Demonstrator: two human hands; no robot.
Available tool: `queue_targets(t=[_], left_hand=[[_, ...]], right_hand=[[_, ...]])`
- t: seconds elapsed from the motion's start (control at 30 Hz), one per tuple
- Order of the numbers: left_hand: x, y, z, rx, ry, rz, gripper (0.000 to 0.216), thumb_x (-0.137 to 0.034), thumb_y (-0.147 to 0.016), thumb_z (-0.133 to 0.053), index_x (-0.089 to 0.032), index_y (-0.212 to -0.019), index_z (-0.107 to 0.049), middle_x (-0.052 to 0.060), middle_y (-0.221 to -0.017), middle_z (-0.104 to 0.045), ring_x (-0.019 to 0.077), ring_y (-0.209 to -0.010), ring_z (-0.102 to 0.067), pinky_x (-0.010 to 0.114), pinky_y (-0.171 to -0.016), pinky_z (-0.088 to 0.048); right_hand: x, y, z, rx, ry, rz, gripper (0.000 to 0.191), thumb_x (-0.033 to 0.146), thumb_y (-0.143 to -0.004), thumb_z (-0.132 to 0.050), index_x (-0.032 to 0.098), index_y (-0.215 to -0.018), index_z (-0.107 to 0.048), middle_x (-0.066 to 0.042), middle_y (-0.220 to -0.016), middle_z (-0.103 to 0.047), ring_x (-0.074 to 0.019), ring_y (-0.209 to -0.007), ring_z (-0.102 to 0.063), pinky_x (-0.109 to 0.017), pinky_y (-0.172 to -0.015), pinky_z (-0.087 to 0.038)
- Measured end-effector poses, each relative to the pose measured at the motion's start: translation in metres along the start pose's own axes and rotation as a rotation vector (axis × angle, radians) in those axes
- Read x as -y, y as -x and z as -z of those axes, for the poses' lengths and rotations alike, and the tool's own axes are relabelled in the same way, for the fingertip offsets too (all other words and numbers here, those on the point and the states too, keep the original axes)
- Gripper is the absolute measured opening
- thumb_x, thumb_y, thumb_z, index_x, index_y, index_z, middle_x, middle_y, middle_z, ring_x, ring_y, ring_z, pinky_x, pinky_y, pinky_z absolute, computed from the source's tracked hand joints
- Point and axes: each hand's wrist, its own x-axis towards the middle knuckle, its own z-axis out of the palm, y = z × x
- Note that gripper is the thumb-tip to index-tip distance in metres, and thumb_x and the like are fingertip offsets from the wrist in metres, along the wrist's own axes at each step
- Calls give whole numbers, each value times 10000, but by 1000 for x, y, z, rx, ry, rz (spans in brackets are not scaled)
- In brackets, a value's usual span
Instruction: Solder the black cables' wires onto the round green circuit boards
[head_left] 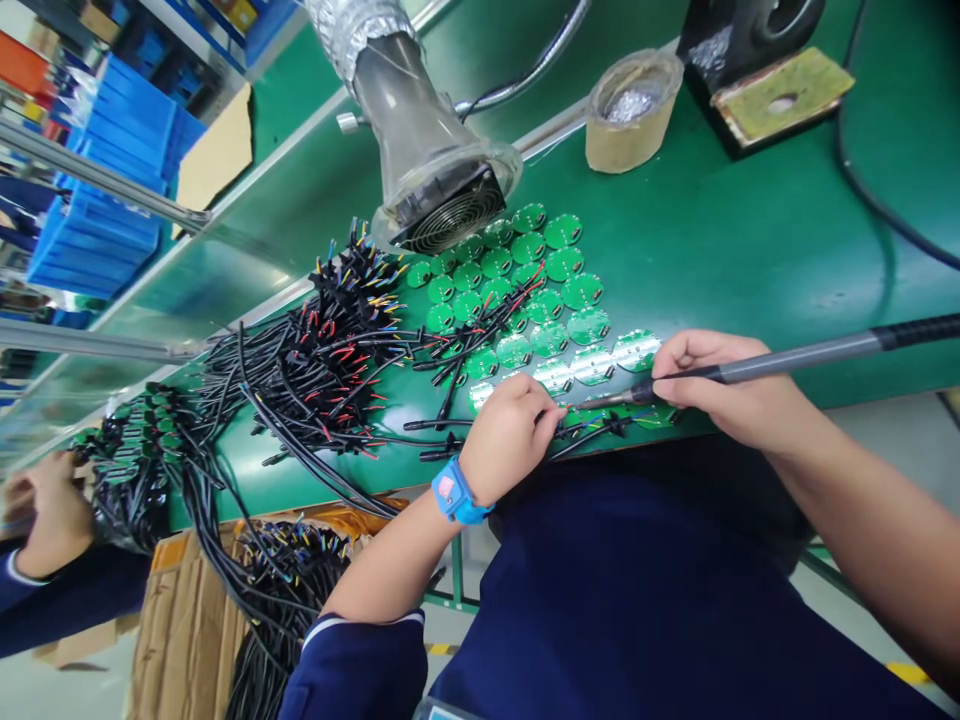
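Observation:
My right hand (720, 385) grips a soldering iron (795, 358) like a pen, its tip pointing left. My left hand (514, 435), with a blue wristband, is pinched closed on a cable's thin wire end close to that tip. Black cables (442, 445) run beneath the left hand, and more wire ends (600, 425) lie just below the iron's tip. Round green circuit boards (550, 340) are laid out in rows beyond both hands. A few cables with red wire ends (495, 315) rest across the boards.
A fume extractor nozzle (442, 190) overhangs the boards. Left of them is a heap of black cables (322, 350). A tape roll (634, 110) and an iron stand (780, 95) are at the back right. Another person's hand (56, 510) is at far left, by a cardboard box (187, 620).

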Motion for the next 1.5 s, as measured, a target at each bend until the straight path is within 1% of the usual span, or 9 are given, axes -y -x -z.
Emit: queue_targets(t=[0.23, 0.6, 0.77, 0.9, 1.03, 1.1, 1.2, 1.3, 1.5], left_hand=[[2, 0, -3, -11, 11, 9, 209, -244, -848, -510, -95, -747, -617, 60, -810, -513, 123, -790, -466, 275, -747, -403], [1, -2, -4, -29, -1, 7, 192, -219, -834, -516, -85, -722, -596, 65, -786, -506, 131, -786, -463, 287, -740, -399], [-1, -2, -5, -25, -1, 2, 196, -225, -835, -514, -90, -715, -590, 64, -779, -503, 133, -779, -460, 286, -732, -400], [1, 0, -4, -21, 5, -4, 191, -219, -842, -508, -92, -727, -594, 64, -795, -503, 124, -780, -467, 267, -729, -408], [6, 1, -2, 49, -75, -123, 204, -231, -890, -449, -101, -859, -603, 54, -903, -514, 106, -831, -479, 239, -769, -414], [8, -1, 0, 100, -177, -213, 256, -247, -917, -399, -98, -862, -600, 53, -902, -520, 115, -831, -479, 248, -767, -408], [7, -5, 4, 173, -310, -280, 333, -266, -936, -342, -95, -819, -602, 58, -866, -518, 131, -796, -475, 262, -724, -398], [5, -8, 6, 234, -336, -273, 338, -269, -929, -339, -93, -801, -597, 68, -860, -499, 137, -775, -466, 264, -698, -396], [3, -12, 8, 267, -250, -185, 250, -233, -878, -405, -83, -806, -592, 77, -876, -476, 134, -776, -482, 250, -718, -418]], right_hand=[[4, 1, -2, 20, 32, 17, 148, 250, -705, -601, 126, -713, -519, -11, -573, -494, -60, -469, -424, -164, -413, -333], [2, 0, -2, 27, 43, 23, 181, 267, -706, -607, 111, -716, -516, -20, -574, -505, -66, -472, -441, -170, -422, -336], [-14, 3, 3, -37, -195, -60, 178, 247, -734, -633, 115, -749, -514, -21, -634, -470, -66, -538, -412, -200, -476, -315], [-17, 1, 6, 5, -224, -78, 175, 248, -737, -617, 105, -742, -514, -24, -618, -449, -69, -533, -397, -209, -469, -295], [-12, -2, 7, 56, -198, -53, 163, 242, -746, -604, 109, -745, -509, -14, -597, -451, -63, -523, -398, -194, -464, -299], [-10, -3, 7, 70, -177, -35, 175, 255, -741, -611, 113, -740, -509, -9, -587, -451, -60, -514, -393, -188, -454, -295], [-6, -5, 6, 82, -137, -12, 169, 256, -726, -613, 122, -728, -510, -5, -587, -454, -61, -509, -386, -183, -445, -292], [-2, -6, 4, 88, -74, 3, 156, 249, -715, -601, 119, -713, -515, -6, -577, -459, -59, -498, -389, -176, -433, -293], [1, -5, 3, 90, -13, 18, 163, 257, -711, -595, 111, -716, -524, -8, -581, -474, -55, -502, -409, -164, -439, -318]])
